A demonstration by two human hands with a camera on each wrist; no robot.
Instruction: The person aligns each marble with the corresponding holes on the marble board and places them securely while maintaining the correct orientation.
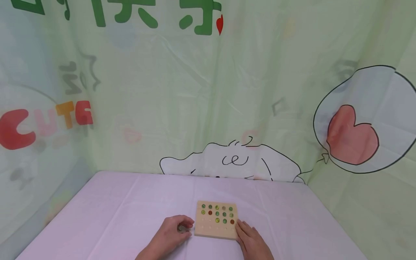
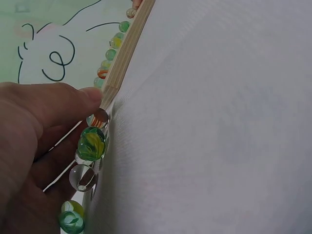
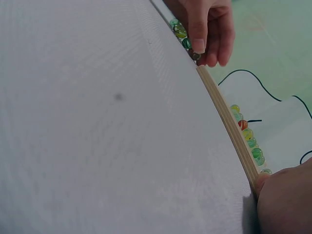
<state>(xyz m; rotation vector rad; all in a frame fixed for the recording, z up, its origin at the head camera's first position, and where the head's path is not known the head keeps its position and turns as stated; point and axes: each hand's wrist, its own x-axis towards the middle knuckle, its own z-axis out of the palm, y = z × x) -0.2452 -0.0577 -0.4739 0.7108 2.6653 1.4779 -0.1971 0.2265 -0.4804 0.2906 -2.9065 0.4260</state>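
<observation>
A pale wooden board (image 1: 211, 231) with rows of round hollows lies flat on the table. Glass marbles, green, yellow and brownish red, sit in its back rows; the front row's hollows and two at the left of the third row are bare. Left of the board, my left hand (image 1: 170, 231) cups its curled fingers and thumb round several loose marbles (image 2: 91, 144) on the cloth. In the right wrist view a brownish marble (image 3: 196, 55) shows by its thumb tip, beside the board's corner. My right hand (image 1: 253, 240) rests with straight fingers against the board's right edge.
A pale lilac cloth (image 1: 130, 202) covers the table. Behind and at both sides hang printed curtains (image 1: 195, 101) with a cartoon figure, letters and a heart balloon. The left wrist view shows a green and yellow marble pair (image 2: 72, 222) near the palm.
</observation>
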